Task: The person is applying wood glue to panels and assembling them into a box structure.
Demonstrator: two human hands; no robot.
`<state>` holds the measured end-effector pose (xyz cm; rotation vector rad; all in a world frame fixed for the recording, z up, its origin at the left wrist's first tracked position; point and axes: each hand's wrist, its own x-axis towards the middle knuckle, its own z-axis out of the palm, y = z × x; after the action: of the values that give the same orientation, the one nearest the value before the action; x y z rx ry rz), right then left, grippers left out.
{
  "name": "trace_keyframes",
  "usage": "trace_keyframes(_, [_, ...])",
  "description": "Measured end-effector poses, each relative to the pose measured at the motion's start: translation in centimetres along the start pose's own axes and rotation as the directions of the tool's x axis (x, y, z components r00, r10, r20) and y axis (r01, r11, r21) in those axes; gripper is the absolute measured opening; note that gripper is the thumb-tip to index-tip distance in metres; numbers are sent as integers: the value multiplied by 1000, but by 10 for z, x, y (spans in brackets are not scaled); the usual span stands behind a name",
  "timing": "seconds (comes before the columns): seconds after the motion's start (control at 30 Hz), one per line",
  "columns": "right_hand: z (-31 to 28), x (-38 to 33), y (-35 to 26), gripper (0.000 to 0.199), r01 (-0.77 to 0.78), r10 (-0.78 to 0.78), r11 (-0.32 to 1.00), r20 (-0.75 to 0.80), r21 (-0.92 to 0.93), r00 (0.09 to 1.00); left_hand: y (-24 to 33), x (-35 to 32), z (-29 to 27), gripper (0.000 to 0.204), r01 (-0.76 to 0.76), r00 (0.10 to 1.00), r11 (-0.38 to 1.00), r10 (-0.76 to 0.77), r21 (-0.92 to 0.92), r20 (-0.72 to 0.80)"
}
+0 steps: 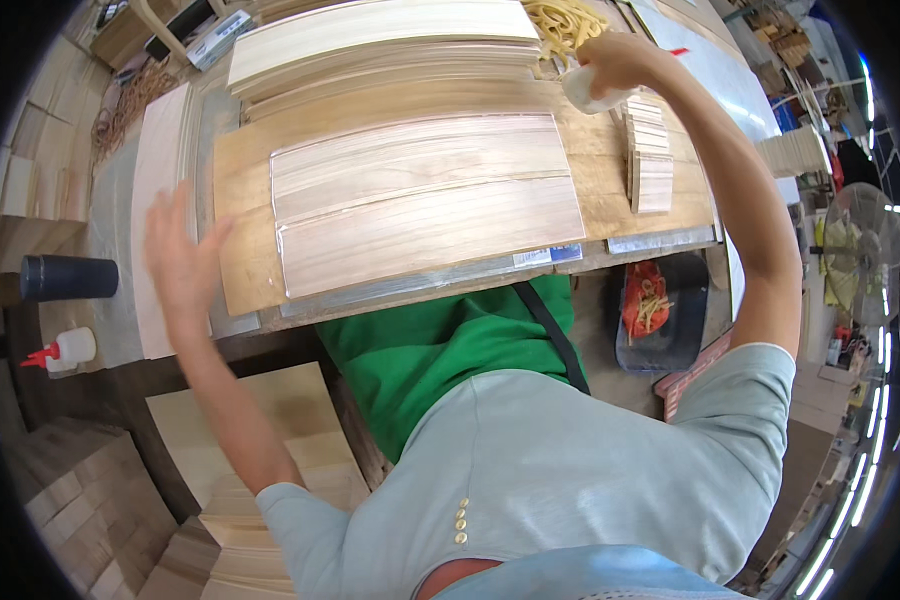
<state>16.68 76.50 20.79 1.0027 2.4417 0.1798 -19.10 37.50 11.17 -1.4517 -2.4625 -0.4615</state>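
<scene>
Two pale wooden boards lie edge to edge on a larger tan board in front of me, with white glue along their left ends. My right hand is wrapped round a white glue bottle at the far right, its red tip showing past the wrist. Below that hand, a small stack of short wood strips sits on the tan board. My left hand, slightly blurred, is held with fingers spread over a stack of long boards at the left, and holds nothing.
A stack of long planks lies at the back, beside a pile of yellowish bands. At the left are a dark cylinder and another red-tipped glue bottle. A black tray sits below the table's right front edge.
</scene>
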Motion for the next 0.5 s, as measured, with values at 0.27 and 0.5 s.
trace_keyframes(0.27, [44,39,-19,34,30,-34,975,-14,-221,999,-84,-7,-5,80,264,949,965,-261,10,179])
trace_keyframes(0.5, [30,-30,-78,38,402,-305,909,-486,107,819,-77,-2,-20,77,456,884,877,-427,-152,190])
